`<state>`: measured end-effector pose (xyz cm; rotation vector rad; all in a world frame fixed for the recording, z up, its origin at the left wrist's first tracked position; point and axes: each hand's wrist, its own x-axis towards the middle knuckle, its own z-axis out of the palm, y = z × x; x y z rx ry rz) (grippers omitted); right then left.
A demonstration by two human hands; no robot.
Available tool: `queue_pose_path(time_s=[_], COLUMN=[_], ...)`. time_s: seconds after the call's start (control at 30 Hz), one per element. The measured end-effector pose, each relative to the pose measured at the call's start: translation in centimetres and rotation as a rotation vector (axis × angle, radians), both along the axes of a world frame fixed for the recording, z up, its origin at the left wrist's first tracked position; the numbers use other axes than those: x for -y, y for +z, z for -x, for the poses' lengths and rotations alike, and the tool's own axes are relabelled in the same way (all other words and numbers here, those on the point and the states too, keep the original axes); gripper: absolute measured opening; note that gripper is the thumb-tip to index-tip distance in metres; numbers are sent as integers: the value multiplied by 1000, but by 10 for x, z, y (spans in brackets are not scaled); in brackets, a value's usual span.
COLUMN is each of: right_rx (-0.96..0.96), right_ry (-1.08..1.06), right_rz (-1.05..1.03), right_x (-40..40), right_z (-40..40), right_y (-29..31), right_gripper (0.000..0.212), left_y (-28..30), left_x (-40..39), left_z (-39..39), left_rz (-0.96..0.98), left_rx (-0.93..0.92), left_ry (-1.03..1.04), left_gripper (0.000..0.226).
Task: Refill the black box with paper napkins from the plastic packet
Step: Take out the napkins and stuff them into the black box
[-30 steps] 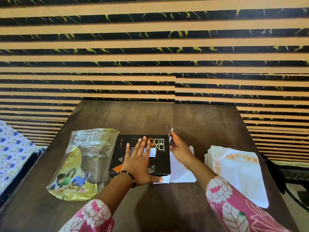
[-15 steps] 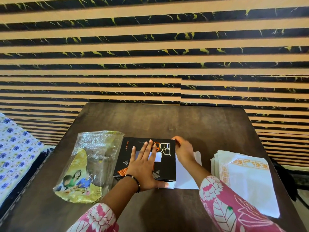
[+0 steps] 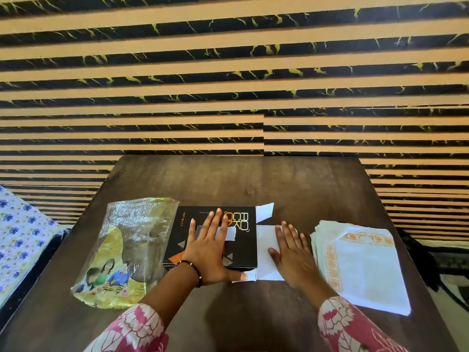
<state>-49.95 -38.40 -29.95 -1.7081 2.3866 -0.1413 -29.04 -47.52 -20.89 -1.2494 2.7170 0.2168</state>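
Your left hand [image 3: 206, 252] lies flat on the black box [image 3: 243, 247], fingers spread and straight, the thumb reaching the box's near corner; its grip closes on nothing. Your right hand [image 3: 291, 252] rests palm down with straight fingers on the white flap [image 3: 265, 257] folded out from the box's right side, pressing it against the desk [image 3: 253, 184]. The stack of paper napkins [image 3: 365, 268] sits just right of that hand. The crumpled plastic packet [image 3: 127, 250] lies just left of the box, touching its edge.
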Motion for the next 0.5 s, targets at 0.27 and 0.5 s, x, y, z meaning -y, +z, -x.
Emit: queue_pose_path(time_s=[0.27,0.5], right_rx=[342,148], right_ry=[-66,-220], right_rz=[-53,189], right_x=[2,-76], right_z=[-5,26], right_y=[49,85], right_gripper=[59,77], left_y=[5,2], left_x=[-3,-2], left_z=[-3,-2], left_rz=[2,22], left_rx=[-20,-30], left_ry=[-14,-16], left_gripper=[133,137])
